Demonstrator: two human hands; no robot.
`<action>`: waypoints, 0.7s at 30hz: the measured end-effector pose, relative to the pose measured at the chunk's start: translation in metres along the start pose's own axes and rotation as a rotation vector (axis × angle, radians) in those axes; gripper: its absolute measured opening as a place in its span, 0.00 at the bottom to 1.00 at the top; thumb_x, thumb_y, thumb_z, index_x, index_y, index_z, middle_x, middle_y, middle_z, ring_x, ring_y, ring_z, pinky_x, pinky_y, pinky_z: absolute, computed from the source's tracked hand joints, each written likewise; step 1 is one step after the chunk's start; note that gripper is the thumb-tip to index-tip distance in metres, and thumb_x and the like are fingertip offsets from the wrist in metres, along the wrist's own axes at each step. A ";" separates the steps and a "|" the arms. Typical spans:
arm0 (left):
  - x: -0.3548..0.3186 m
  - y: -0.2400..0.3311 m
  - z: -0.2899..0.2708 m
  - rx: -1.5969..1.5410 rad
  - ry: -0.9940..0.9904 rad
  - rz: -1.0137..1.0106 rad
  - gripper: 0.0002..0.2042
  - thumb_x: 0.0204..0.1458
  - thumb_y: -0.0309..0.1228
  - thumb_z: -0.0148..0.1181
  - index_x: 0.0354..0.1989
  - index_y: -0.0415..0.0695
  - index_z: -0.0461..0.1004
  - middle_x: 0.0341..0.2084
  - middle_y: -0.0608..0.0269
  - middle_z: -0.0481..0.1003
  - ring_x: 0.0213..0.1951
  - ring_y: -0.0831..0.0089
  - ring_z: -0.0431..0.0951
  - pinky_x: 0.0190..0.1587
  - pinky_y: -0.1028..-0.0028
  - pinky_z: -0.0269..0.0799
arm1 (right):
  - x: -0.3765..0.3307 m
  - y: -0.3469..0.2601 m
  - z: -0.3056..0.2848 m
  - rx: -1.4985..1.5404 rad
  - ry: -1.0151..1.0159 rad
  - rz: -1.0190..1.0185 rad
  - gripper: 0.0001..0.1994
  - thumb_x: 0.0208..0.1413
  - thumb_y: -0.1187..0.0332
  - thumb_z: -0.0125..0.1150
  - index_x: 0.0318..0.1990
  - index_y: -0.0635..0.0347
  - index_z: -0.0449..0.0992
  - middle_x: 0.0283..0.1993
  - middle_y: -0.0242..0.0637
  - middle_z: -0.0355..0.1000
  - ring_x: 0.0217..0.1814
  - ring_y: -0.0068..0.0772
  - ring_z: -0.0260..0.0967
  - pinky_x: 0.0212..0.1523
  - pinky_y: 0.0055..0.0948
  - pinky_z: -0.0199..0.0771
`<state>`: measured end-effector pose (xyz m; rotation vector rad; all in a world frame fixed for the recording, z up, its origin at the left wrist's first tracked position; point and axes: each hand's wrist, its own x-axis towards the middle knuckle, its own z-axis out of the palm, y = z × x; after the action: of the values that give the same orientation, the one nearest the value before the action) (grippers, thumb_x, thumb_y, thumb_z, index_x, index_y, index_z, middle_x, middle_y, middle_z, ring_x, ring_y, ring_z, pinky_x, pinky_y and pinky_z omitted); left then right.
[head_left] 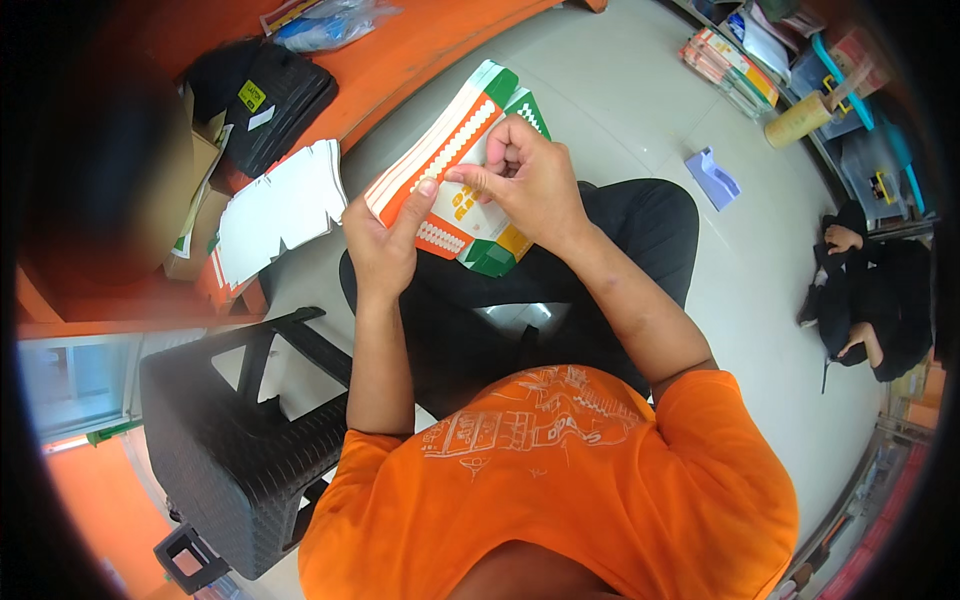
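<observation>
My left hand [385, 240] grips a stack of flat cardboard box blanks [440, 225] by its left edge, the thumb lying on the top face. The blanks are orange, white and green with scalloped white bands, and they are tilted above my lap. My right hand [535, 185] is over the top blank, fingers curled in and thumb reaching across the printed face toward my left thumb. Whatever is between the right fingers, if anything, is hidden from view.
Another pile of white cardboard blanks [285, 205] lies at the left beside a black case [275, 110]. A black plastic stool [245, 420] stands at my left. On the floor are a purple holder [712, 178] and stacked printed cartons [730, 70]. Someone in black [875, 290] sits at right.
</observation>
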<state>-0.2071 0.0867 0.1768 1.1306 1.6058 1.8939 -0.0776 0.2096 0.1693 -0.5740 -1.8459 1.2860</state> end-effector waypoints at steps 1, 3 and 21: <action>0.004 0.000 -0.006 0.016 -0.031 -0.038 0.14 0.57 0.31 0.65 0.46 0.32 0.78 0.37 0.56 0.81 0.39 0.77 0.78 0.45 0.75 0.73 | 0.003 -0.001 -0.001 -0.027 -0.038 0.000 0.20 0.49 0.65 0.76 0.30 0.59 0.65 0.21 0.31 0.67 0.23 0.20 0.66 0.25 0.24 0.68; 0.013 0.005 -0.018 0.045 -0.092 -0.113 0.15 0.57 0.30 0.65 0.47 0.32 0.77 0.38 0.55 0.81 0.40 0.77 0.79 0.45 0.75 0.74 | 0.004 0.002 -0.006 -0.147 -0.044 -0.001 0.18 0.50 0.65 0.75 0.31 0.60 0.66 0.22 0.31 0.67 0.23 0.21 0.65 0.26 0.25 0.68; 0.047 -0.001 -0.041 0.383 0.194 0.146 0.18 0.57 0.27 0.64 0.55 0.34 0.75 0.47 0.52 0.79 0.45 0.73 0.79 0.50 0.75 0.73 | -0.108 0.131 -0.029 0.214 0.264 0.712 0.41 0.59 0.50 0.64 0.68 0.69 0.53 0.66 0.49 0.60 0.65 0.37 0.60 0.63 0.33 0.63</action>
<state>-0.2670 0.0972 0.1907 1.2751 2.1142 1.8831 -0.0012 0.1963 0.0150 -1.2842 -1.2959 1.7278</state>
